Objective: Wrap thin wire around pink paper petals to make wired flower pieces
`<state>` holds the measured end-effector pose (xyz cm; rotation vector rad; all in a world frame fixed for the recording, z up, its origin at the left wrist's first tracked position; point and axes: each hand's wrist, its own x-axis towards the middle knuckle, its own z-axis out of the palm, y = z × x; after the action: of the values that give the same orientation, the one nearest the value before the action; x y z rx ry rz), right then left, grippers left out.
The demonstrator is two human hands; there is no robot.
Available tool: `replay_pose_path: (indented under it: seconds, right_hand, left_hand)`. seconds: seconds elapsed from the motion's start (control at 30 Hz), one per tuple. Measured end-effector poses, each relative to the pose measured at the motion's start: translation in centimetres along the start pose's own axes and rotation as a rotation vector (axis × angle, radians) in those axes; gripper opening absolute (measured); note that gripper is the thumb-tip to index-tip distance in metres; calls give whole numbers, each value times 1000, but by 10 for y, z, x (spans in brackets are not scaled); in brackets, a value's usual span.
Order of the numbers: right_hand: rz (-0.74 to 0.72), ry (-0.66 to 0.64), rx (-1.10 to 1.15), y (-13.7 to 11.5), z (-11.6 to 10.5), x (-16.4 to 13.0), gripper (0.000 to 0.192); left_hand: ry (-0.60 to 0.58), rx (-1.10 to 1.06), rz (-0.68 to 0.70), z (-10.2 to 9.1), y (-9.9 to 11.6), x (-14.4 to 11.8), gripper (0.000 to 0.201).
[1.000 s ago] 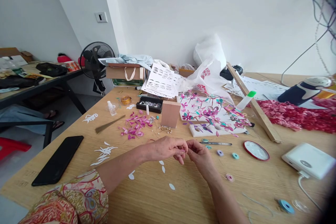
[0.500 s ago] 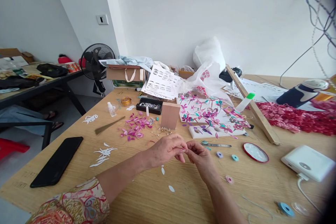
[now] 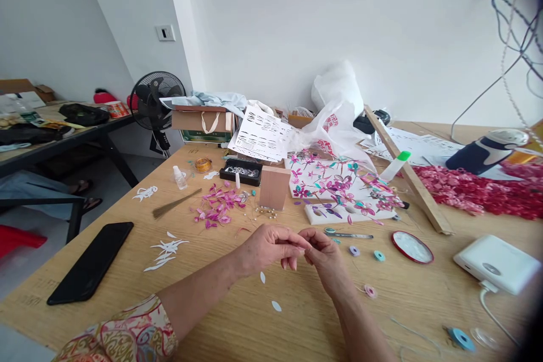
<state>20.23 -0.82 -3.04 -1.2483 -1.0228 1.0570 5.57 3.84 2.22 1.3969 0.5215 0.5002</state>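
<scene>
While both bare hands meet low over the pale wood-grain worktop (image 3: 237,328), the left hand (image 3: 274,250) and the right hand (image 3: 323,253) have thumb & fingertips closed in a pinch, tips touching; can't tell what, if anything, sits btwn them (too small at this range). Nearest pcs: two flat white leaf-shaped cutouts (image 3: 276,306), apart from each other, lying just on the front-edge side of the hands.

Further out, twd the worktop's left edge, are a loose pile of slim white curved strips (image 3: 167,251) & a 2nd small white heap (image 3: 145,193); past the hands, a scatter of pink-magenta petals (image 3: 220,203) beside an upright tan wooden block (image 3: 274,188). All that looks unassembled, so prob. plenty left.

Done, by the look of it: the magenta, purple & teal flowers on thin stems (image 3: 338,184), resting on white foam slabs (image 3: 316,218) twd the back edge. Twd the right edge: small lilac, teal & pink thread spools (image 3: 379,256) and a round red-rimmed dish (image 3: 412,246). Overall, prob. mid-batch; the count done can't be read from here.
</scene>
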Motion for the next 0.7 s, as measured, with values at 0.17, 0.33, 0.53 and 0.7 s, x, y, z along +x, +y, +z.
replay_pose_path:
  seconds: [0.17, 0.33, 0.53, 0.7]
  right_hand:
    - [-10, 10, -16, -2, 0, -2, 21]
    - [-44, -4, -61, 6, 6, 1, 25]
    - [-145, 106, -274, -2, -3, 0, 20]
    - [-546, 489, -781, -52, -18, -46, 9]
  left_hand:
    - [-53, -214, -114, 9, -4, -3, 30]
    - [-57, -230, -218, 13, -8, -1, 26]
    - [-19, -155, -130, 8, 1, 2, 26]
    - [18, -117, -91, -5, 8, 6, 27]
